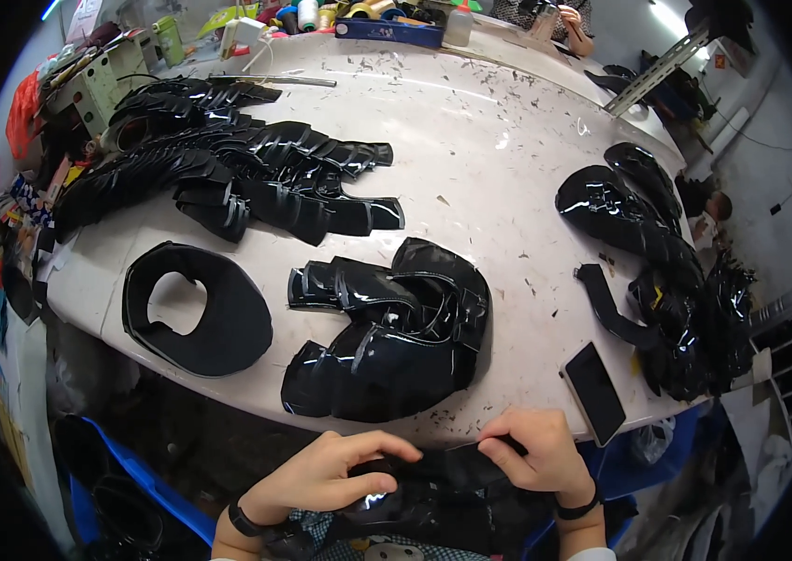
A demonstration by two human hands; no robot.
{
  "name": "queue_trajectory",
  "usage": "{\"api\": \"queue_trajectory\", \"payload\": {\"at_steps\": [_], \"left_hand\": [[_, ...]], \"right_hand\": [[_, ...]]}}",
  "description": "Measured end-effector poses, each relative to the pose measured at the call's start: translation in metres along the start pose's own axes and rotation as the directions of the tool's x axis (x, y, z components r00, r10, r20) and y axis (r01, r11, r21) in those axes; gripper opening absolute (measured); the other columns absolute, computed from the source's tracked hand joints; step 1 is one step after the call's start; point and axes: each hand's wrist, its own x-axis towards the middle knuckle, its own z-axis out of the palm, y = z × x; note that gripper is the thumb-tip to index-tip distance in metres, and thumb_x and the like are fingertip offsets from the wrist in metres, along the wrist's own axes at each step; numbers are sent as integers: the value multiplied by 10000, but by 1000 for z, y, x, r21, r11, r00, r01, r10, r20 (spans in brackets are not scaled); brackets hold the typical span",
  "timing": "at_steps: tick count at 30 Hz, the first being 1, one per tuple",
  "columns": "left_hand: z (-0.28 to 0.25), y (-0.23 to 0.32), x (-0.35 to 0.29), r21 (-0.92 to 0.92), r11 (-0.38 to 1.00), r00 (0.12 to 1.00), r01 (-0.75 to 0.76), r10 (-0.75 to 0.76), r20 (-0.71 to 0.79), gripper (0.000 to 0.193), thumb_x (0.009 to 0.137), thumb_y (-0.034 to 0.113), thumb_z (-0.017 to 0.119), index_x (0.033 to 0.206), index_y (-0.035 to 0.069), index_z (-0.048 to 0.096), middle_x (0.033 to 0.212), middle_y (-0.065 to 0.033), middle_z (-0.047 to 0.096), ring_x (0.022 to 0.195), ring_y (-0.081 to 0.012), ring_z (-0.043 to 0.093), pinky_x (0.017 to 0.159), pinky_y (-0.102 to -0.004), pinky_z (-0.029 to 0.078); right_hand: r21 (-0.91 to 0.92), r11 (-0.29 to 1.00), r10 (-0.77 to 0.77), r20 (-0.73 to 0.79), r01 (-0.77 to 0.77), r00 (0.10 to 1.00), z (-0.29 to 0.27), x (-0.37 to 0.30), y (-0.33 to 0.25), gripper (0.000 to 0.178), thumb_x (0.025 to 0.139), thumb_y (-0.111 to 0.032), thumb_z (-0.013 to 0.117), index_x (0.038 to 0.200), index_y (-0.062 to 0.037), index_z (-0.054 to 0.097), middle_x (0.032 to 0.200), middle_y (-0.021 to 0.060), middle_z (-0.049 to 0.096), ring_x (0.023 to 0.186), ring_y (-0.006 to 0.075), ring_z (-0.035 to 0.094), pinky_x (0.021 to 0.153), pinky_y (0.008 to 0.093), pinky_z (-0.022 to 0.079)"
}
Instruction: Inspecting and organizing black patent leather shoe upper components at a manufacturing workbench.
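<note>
Near the table's front edge, my left hand [335,472] hovers over a dark piece in my lap, its thumb and index finger apart. My right hand [538,453] is closed in a pinch toward it; what lies between the fingertips is too small to make out. Between and below the hands lies a black, partly glossy piece [447,486], mostly in shadow. Just beyond, stitched glossy black shoe uppers [396,374] rest on the table. To their left lies a matte black ring-shaped piece [228,327] with an oval opening.
Rows of overlapping black pieces [256,173] cover the table's left. More glossy black pieces [620,220] pile up at right, near a phone [594,393]. Scraps dot the white table [471,122]. A blue box [388,33] and thread spools [308,14] stand behind. Another person [576,28] sits opposite.
</note>
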Motion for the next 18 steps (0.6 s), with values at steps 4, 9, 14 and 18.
{"api": "queue_trajectory", "payload": {"at_steps": [4, 9, 14, 18], "left_hand": [[8, 14, 15, 37, 983, 975, 181, -184, 120, 510, 802, 158, 579, 1233, 40, 334, 708, -98, 613, 576, -144, 579, 586, -241, 439], [21, 9, 25, 90, 995, 992, 47, -57, 117, 505, 807, 145, 567, 1226, 36, 307, 590, -106, 570, 470, -210, 535, 504, -261, 400], [23, 5, 28, 132, 991, 992, -4, -13, 125, 501, 808, 147, 563, 1222, 34, 305, 540, -109, 543, 452, -223, 526, 464, -272, 378], [24, 4, 28, 154, 987, 991, -39, 19, 131, 405, 808, 170, 567, 1148, 24, 402, 555, -125, 549, 449, -240, 519, 467, -279, 389]], "right_hand": [[46, 999, -15, 14, 14, 1000, 5, 3, -2, 81, 715, -99, 650, 756, -60, 591, 635, 47, 576, 520, 194, 562, 467, 262, 424], [58, 998, -42, 48, 39, 998, 8, 3, -3, 85, 720, -110, 651, 749, -64, 585, 624, 38, 568, 498, 189, 551, 447, 262, 411], [73, 996, -58, 60, 54, 996, 8, 2, -4, 91, 723, -116, 650, 738, -66, 575, 621, 33, 562, 491, 184, 547, 441, 261, 408], [114, 991, -79, 79, 70, 994, 8, 2, -1, 94, 723, -122, 650, 738, -70, 574, 626, 30, 560, 489, 184, 545, 438, 261, 407]]}}
